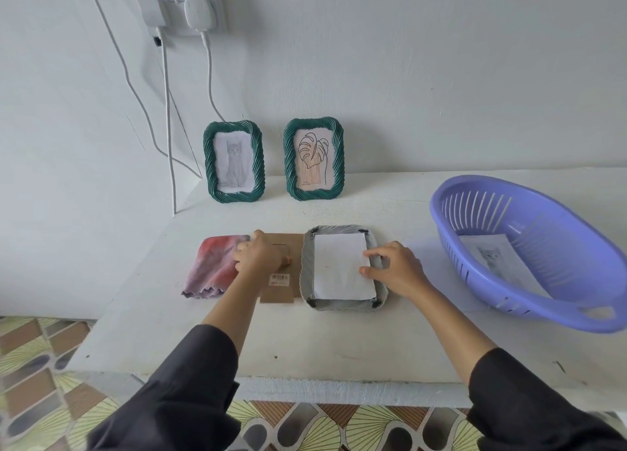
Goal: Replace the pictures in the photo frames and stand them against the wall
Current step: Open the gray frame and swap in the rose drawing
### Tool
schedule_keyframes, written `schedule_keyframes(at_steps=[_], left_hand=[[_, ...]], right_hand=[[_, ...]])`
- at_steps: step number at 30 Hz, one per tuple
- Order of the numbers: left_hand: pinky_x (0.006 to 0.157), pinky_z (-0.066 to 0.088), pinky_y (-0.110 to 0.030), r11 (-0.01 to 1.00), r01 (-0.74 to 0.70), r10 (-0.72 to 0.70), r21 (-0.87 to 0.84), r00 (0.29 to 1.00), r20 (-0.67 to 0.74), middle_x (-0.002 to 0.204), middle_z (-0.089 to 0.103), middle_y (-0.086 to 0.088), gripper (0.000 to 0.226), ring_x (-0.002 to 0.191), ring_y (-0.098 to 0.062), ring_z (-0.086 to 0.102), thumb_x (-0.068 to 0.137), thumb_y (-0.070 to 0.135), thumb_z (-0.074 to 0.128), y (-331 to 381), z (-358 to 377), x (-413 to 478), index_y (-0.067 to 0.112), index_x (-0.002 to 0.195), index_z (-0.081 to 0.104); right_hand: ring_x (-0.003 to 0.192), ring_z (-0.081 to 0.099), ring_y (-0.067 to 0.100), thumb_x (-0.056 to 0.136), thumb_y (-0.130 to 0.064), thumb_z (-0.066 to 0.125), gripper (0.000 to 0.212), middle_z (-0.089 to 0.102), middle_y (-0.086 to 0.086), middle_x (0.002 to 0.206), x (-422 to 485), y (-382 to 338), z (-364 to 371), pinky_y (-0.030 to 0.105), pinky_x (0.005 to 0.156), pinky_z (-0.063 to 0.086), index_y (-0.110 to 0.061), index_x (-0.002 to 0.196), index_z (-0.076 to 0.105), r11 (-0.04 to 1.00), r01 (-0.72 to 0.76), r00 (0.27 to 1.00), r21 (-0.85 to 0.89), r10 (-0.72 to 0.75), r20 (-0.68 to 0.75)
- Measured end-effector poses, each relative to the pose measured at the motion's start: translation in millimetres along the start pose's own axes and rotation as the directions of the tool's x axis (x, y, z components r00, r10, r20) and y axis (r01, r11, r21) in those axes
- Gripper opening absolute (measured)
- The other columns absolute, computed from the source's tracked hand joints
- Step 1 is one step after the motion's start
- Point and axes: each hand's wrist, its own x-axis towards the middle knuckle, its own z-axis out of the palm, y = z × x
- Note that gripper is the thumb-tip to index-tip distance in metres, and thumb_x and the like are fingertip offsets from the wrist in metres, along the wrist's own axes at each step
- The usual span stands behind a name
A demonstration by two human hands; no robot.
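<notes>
Two green twisted-rim photo frames lean upright on the wall: the left frame (234, 161) shows a cat drawing, the right frame (314, 158) a leaf drawing. A third frame (343, 267) lies face down mid-table with a white sheet (341, 266) in its back opening. My right hand (395, 268) touches the sheet's right edge with fingertips and thumb. Left of it lies the brown cardboard backing (283, 281) with a barcode sticker. My left hand (259, 255) rests curled on the backing's left part, hiding what its fingers grip.
A red and purple cloth (213, 267) lies left of the backing. A purple slotted basket (529, 250) at the right holds a cat picture (495, 257). Charger cables (168, 118) hang from a wall socket at the back left. The table's front edge runs just before my sleeves.
</notes>
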Motion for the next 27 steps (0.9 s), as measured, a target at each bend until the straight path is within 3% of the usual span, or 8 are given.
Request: schedule_keyframes(at_steps=[4, 8, 15, 19, 22, 25, 27], left_hand=[[0.095, 0.046, -0.04, 0.973, -0.055, 0.05, -0.224, 0.998, -0.028, 0.123, 0.057, -0.01, 0.059, 0.113, -0.028, 0.052, 0.073, 0.029, 0.078, -9.6, -10.7, 5.3, 0.014, 0.123, 0.052], [0.098, 0.047, -0.043, 0.924, -0.095, 0.051, -0.371, 0.991, -0.127, 0.126, 0.056, -0.013, 0.059, 0.116, -0.031, 0.054, 0.074, 0.012, 0.076, -10.8, -20.9, 4.8, 0.01, 0.128, 0.051], [0.092, 0.043, -0.033, 0.828, -0.214, 0.045, -0.518, 0.947, -0.319, 0.128, 0.057, -0.011, 0.051, 0.118, -0.029, 0.051, 0.082, 0.001, 0.059, -0.5, -44.2, -8.5, 0.011, 0.131, 0.05], [0.086, 0.05, -0.033, 0.688, -0.197, 0.142, -0.699, 0.98, -0.137, 0.121, 0.057, -0.01, 0.052, 0.106, -0.027, 0.057, 0.08, -0.002, 0.054, 21.6, -41.3, -20.1, 0.012, 0.13, 0.052], [0.085, 0.053, -0.036, 0.636, -0.097, 0.195, -0.766, 0.98, 0.038, 0.118, 0.059, -0.016, 0.048, 0.1, -0.028, 0.059, 0.08, -0.004, 0.057, 37.7, -23.6, -30.1, 0.008, 0.127, 0.054], [0.083, 0.053, -0.036, 0.62, -0.007, 0.235, -0.784, 0.956, 0.177, 0.114, 0.058, -0.017, 0.047, 0.094, -0.028, 0.058, 0.082, -0.005, 0.057, 44.4, 0.9, -39.9, 0.004, 0.127, 0.051], [0.084, 0.054, -0.037, 0.629, 0.011, 0.231, -0.778, 0.952, 0.2, 0.113, 0.058, -0.017, 0.047, 0.093, -0.028, 0.058, 0.081, -0.003, 0.059, 46.1, 14.4, -41.3, 0.004, 0.127, 0.051]], right_hand=[[0.114, 0.049, 0.02, 0.076, -0.039, 0.071, 0.038, 0.053, 0.0, 0.118, -0.7, -0.5, 0.3, 0.035, 0.096, 0.036, -0.03, 0.112, 0.065, 1.0, -0.003, 1.0, 0.007, 0.003, -0.002], [0.115, 0.048, 0.021, 0.077, -0.039, 0.071, 0.038, 0.053, 0.001, 0.119, -1.0, -0.9, -0.3, 0.034, 0.094, 0.035, -0.031, 0.113, 0.064, 1.0, -0.005, 1.0, 0.001, 0.005, -0.003], [0.108, 0.052, 0.021, 0.079, -0.042, 0.068, 0.039, 0.049, -0.003, 0.103, -2.3, -0.5, -3.3, 0.031, 0.086, 0.038, -0.032, 0.116, 0.063, 0.999, 0.007, 1.0, 0.032, -0.007, 0.009], [0.101, 0.052, 0.016, 0.084, -0.041, 0.062, 0.033, 0.054, 0.002, 0.11, -5.1, -6.2, -6.2, 0.035, 0.093, 0.042, -0.032, 0.116, 0.064, 0.995, 0.043, 0.994, 0.091, -0.033, -0.106], [0.083, 0.052, 0.01, 0.089, -0.03, 0.059, 0.025, 0.06, -0.005, 0.093, -11.1, -14.7, -9.4, 0.025, 0.08, 0.041, -0.023, 0.11, 0.069, 0.966, 0.089, 0.983, 0.241, -0.047, -0.175], [0.063, 0.056, 0.01, 0.091, -0.022, 0.056, 0.023, 0.066, -0.002, 0.076, -12.8, -18.7, -10.6, 0.022, 0.069, 0.043, -0.014, 0.109, 0.068, 0.909, 0.039, 0.995, 0.414, 0.001, -0.096], [0.051, 0.054, 0.005, 0.088, -0.017, 0.06, 0.024, 0.066, 0.002, 0.077, -10.7, -16.6, -9.1, 0.02, 0.063, 0.044, -0.009, 0.11, 0.067, 0.896, -0.007, 0.995, 0.444, 0.049, -0.082]])
